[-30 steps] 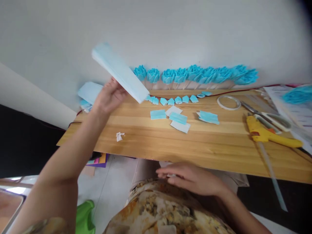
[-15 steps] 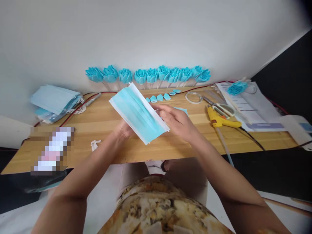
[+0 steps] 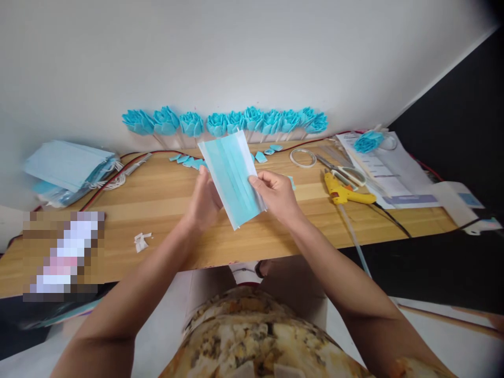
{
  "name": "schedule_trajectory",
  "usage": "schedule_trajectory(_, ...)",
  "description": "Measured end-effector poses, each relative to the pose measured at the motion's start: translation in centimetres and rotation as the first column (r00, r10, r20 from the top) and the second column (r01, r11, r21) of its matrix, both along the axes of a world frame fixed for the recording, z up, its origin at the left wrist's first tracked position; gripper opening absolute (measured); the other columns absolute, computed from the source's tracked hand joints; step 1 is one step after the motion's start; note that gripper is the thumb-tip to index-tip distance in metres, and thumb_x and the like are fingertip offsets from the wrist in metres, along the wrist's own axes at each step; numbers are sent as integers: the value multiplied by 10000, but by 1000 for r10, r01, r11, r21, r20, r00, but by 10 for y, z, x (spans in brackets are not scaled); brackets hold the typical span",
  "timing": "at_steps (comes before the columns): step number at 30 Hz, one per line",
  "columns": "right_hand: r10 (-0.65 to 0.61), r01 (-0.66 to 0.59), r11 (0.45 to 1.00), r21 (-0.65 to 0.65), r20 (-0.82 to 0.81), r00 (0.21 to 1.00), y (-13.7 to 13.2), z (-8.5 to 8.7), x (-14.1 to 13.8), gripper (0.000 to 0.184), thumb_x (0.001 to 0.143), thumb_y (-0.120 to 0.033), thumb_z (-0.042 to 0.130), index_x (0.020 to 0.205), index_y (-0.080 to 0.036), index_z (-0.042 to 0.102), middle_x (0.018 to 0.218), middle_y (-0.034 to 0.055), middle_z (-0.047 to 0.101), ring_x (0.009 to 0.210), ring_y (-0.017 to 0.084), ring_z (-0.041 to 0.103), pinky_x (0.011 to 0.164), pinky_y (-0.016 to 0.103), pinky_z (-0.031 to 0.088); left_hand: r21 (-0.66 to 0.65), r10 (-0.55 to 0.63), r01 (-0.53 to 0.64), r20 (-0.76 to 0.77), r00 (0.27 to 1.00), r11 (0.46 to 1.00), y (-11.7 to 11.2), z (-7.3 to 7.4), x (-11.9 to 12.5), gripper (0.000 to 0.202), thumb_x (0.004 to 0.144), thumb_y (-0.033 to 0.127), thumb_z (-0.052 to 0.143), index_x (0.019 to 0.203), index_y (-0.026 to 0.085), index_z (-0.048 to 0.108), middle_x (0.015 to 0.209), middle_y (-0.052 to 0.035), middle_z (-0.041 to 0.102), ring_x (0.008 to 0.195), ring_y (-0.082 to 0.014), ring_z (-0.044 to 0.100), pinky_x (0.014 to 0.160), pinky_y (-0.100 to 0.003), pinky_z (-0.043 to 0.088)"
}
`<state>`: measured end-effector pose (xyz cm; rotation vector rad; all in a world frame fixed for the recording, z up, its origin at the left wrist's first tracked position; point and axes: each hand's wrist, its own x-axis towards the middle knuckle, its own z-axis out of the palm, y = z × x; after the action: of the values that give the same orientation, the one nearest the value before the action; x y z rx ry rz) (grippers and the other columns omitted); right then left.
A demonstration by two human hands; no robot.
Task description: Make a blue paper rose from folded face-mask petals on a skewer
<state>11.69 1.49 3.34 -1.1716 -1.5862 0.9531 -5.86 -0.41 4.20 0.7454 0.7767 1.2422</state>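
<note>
A blue face mask (image 3: 233, 178) with white edges is held above the table, its long side tilted slightly from upright. My right hand (image 3: 277, 194) pinches it by the right edge, thumb in front and fingers behind. Just left of the mask is my left hand (image 3: 202, 202), thumb raised and apart from the fingers, which are partly hidden behind the mask. Beyond the hands, cut blue petal pieces (image 3: 191, 161) lie in a row on the table, partly covered by the mask.
Blue mask-fabric flowers (image 3: 191, 124) on sticks lean along the wall. Stacked masks (image 3: 71, 163) are at the left, near white scraps (image 3: 142, 241) and a pixelated patch. At the right lie a tape roll (image 3: 302, 157), scissors (image 3: 348, 176), a yellow glue gun (image 3: 346, 194) and papers (image 3: 394, 178).
The mask has turned more upright. My left hand has come out from behind it to its left side, and my right hand now grips its right edge. The view has shifted slightly right.
</note>
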Motion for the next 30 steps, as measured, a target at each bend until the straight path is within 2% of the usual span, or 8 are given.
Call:
schedule_trajectory(3, -9, 9, 1000, -9, -27, 1000, 1, -4, 1, 376, 854, -475, 595, 626, -203, 472, 610, -48, 334, 595, 96, 310, 565, 259, 246, -13, 1, -2, -29, 1000, 1000, -2, -2, -2, 714, 791, 804, 618, 1140, 189, 716, 1119, -126, 773, 1306, -409, 602, 1014, -494, 564)
schedule_trajectory(9, 15, -15, 1000, -5, -39, 999, -6, -7, -5, 412, 880, -499, 584, 623, -214, 435, 586, -58, 335, 573, 96, 314, 552, 256, 259, -66, 91, -100, -131, 987, 993, -4, -6, 10, 536, 605, 344, 930, 1060, 140, 731, 1076, -134, 783, 1147, -390, 698, 1011, -515, 589)
schedule_trajectory(13, 25, -49, 993, 107, 208, 978, -7, 2, 12, 384, 955, -438, 523, 652, -204, 510, 605, -39, 461, 587, 107, 410, 603, 256, 310, -66, 251, -261, -134, 959, 963, 3, -8, 11, 425, 613, 286, 892, 990, 172, 731, 988, -90, 796, 1099, -358, 721, 971, -473, 625)
schedule_trajectory(16, -190, 17, 959, 283, 595, 781, 10, 19, 55, 326, 989, -383, 517, 770, -197, 671, 656, -9, 579, 619, 131, 463, 633, 283, 287, -18, 340, -347, -160, 927, 938, 12, -11, 0, 327, 671, 271, 847, 967, 209, 721, 997, -55, 792, 1140, -327, 709, 969, -425, 627)
schedule_trajectory(19, -352, 120, 927, 355, 711, 609, 35, 34, 116, 239, 973, -273, 555, 893, -152, 745, 786, 62, 691, 674, 151, 511, 660, 317, 264, 32, 420, -422, -186, 888, 906, 20, -13, -14, 254, 719, 271, 810, 945, 229, 703, 1014, -33, 783, 1152, -301, 702, 966, -401, 620)
schedule_trajectory(24, -192, 331, 937, 111, 955, 225, 65, 32, 201, 374, 916, -366, 652, 1134, -83, 762, 939, 189, 748, 629, 117, 482, 657, 377, 223, 82, 531, -525, -170, 830, 847, 25, -15, -33, 207, 752, 257, 796, 929, 217, 697, 990, -15, 778, 1052, -236, 721, 958, -354, 605)
schedule_trajectory(26, -52, 311, 950, -29, 967, 249, 68, 24, 217, 388, 881, -395, 680, 1108, -96, 778, 972, 195, 749, 591, 85, 430, 650, 380, 238, 82, 568, -563, -191, 801, 822, 26, -14, -39, 154, 783, 237, 772, 912, 210, 692, 952, -11, 774, 985, -219, 731, 938, -354, 605)
schedule_trajectory(30, -96, 285, 958, 8, 950, 297, 72, 11, 228, 423, 867, -383, 700, 1199, -124, 747, 1002, 213, 747, 550, 78, 339, 645, 378, 257, 78, 591, -591, -234, 772, 803, 27, -18, -49, 137, 838, 271, 734, 956, 222, 685, 957, 2, 768, 969, -206, 727, 900, -317, 599)
